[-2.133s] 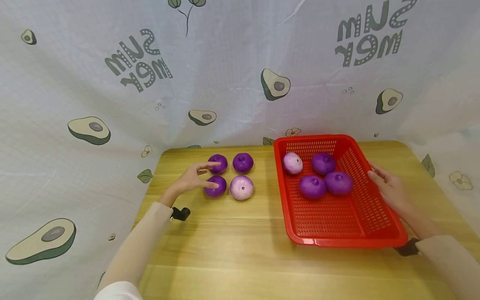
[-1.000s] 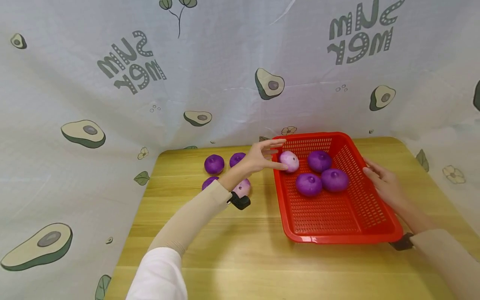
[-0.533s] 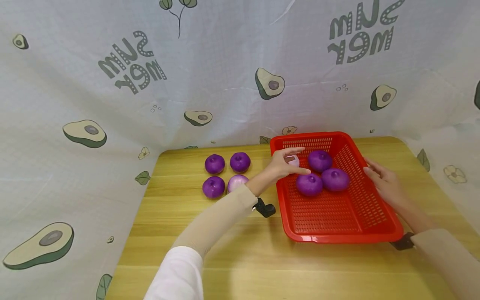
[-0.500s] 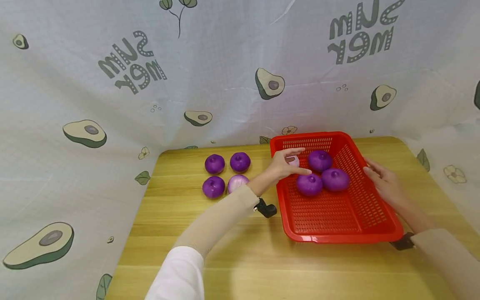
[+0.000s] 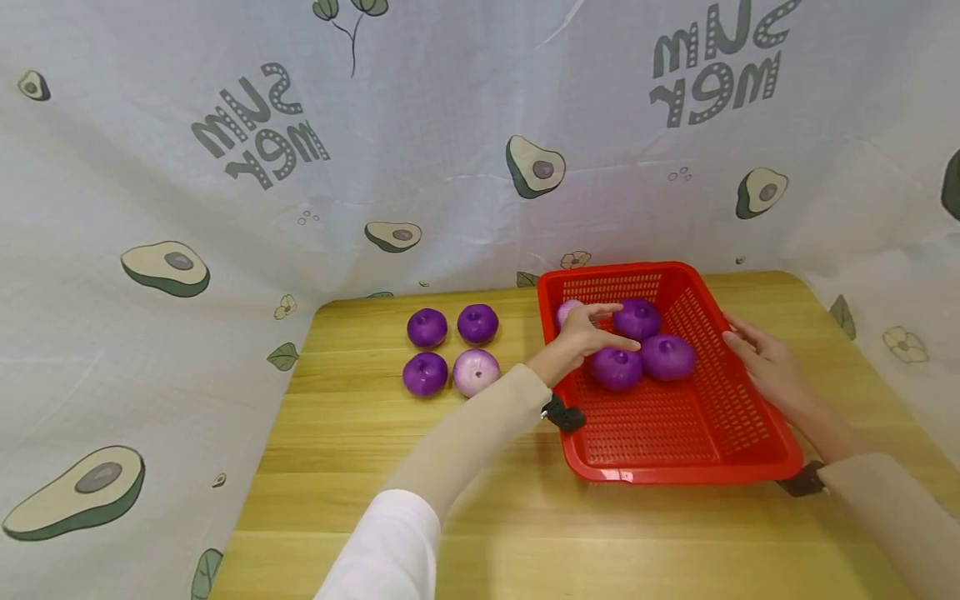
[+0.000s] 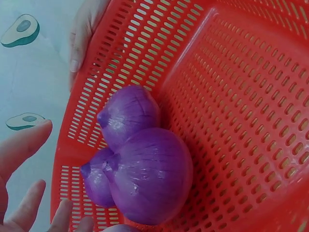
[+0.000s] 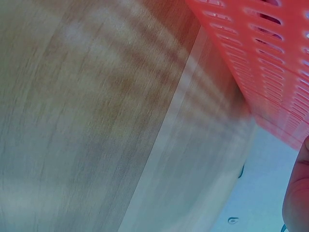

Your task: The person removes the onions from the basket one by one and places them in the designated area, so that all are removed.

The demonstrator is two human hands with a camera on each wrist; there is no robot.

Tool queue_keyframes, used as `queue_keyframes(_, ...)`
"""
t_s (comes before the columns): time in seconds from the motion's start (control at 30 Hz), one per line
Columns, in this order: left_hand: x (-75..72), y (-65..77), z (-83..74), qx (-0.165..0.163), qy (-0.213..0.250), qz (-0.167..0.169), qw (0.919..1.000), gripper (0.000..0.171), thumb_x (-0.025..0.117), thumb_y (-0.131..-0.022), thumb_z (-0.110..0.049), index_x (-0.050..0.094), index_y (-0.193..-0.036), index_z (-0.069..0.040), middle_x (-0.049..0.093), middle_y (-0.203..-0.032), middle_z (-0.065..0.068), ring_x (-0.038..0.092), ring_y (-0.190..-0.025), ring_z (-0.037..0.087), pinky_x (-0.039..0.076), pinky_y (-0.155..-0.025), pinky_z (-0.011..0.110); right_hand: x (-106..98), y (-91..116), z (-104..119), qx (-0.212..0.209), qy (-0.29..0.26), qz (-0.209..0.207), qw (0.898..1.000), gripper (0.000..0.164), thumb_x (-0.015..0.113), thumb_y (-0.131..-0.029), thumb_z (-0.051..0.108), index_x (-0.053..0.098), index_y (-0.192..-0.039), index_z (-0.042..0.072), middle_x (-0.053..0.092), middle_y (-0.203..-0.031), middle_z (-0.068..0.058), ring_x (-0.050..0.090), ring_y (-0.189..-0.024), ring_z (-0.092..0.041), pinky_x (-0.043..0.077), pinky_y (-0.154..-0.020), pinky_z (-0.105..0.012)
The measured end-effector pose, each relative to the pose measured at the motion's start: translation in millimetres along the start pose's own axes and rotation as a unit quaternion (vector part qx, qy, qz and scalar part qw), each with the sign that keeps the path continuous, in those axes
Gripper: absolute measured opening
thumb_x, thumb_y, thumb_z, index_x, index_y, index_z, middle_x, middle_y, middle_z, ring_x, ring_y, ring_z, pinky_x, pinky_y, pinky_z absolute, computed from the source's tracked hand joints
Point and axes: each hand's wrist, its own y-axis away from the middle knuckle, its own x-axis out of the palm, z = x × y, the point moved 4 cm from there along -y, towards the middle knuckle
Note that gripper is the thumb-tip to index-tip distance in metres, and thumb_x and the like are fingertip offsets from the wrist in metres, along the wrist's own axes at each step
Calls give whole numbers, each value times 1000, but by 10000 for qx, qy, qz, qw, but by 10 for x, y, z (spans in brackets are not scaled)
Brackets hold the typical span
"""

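Head, left hand: left hand (image 5: 587,335) released, fingers spread over red basket (image 5: 652,437), holding nothing.
Head, right hand: right hand (image 5: 767,362) grasping basket's right edge.
Head, basket onions: three purple onions (image 5: 668,358) bunched inside; pale onion (image 5: 567,311) in far left corner, partly behind left hand.
Head, table onions: four more onions (image 5: 425,374), three purple, one pale, two by two on wooden table (image 5: 517,533), left of basket.
Head, backdrop: white cloth (image 5: 450,108), avocado print.
Left wrist, onions: purple three touching each other; left fingers apart from them.
Right wrist, basket: slotted side over table; part of hand at right border, grasp unclear here.
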Motion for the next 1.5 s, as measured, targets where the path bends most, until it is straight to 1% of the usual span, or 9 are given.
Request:
queue_keyframes(0.07,29,-28,15,-104,-31,-57,9999,59,89,-69,6,72,-122,-13,62,-132,8,49,-70,10,39,-60,19,0,-2,8,0,82,-6,10000,58,46,-108,27,27,-154,-3,55,-99,23,62,-73,2,53,-56,-21)
queue_keyframes(0.17,57,-67,51,-278,-130,-123,9995,59,88,-68,9,73,-121,-12,61,-131,9,34,-61,9,30,-53,21,4,-7,8,31,11,17,10000,58,45,-108,26,26,-154,-4,55,-99,23,63,-73,2,54,-56,-21)
queue_keyframes(0.23,67,-84,75,-352,-229,-165,9990,58,88,-68,10,74,-119,-13,62,-131,8,42,-68,8,38,-57,19,6,-9,2,52,-136,45,9999,59,45,-108,26,25,-154,-4,56,-99,21,65,-74,1,56,-57,-22)
queue_keyframes(0.4,93,-91,132,-471,-323,-23,9984,56,87,-67,13,75,-116,-10,61,-129,10,55,-100,16,51,-81,24,7,-8,-15,53,-225,45,9997,59,46,-107,25,25,-154,-4,56,-99,21,65,-74,0,56,-57,-22)
queue_keyframes(0.5,110,-94,170,-576,-409,120,9974,53,86,-68,12,76,-115,-10,61,-130,11,55,-114,20,49,-95,29,2,-3,-24,42,-214,41,9998,59,45,-108,25,25,-154,-5,56,-99,21,65,-74,0,56,-57,-22)
queue_keyframes(0.63,122,-102,206,-659,-489,264,9963,48,86,-71,8,75,-115,-8,59,-133,11,46,-132,24,40,-109,34,0,1,-16,27,-243,53,9997,59,45,-108,25,24,-154,-5,56,-100,20,66,-74,0,56,-58,-23)
queue_keyframes(1.07,168,-171,334,-793,-891,659,9907,49,85,-69,13,77,-111,-11,66,-118,4,57,-116,21,43,-105,32,8,-12,-12,-18,140,-73,9999,57,45,-108,22,25,-152,-7,54,-98,24,63,-72,1,54,-56,-20)
queue_keyframes(1.27,180,-171,362,-923,-1216,727,9856,44,88,-70,6,78,-107,-15,65,-116,1,57,-116,20,42,-107,34,21,-7,-11,-2,-31,-52,10000,56,45,-108,20,24,-152,-9,55,-98,23,63,-72,1,54,-57,-20)
queue_keyframes(1.5,166,-155,290,-720,-1407,947,9829,44,89,-71,-1,78,-109,-20,67,-116,-6,55,-119,18,41,-108,36,10,-2,-32,-43,-222,-51,9997,56,45,-108,19,24,-153,-7,56,-100,24,64,-74,1,54,-57,-19)
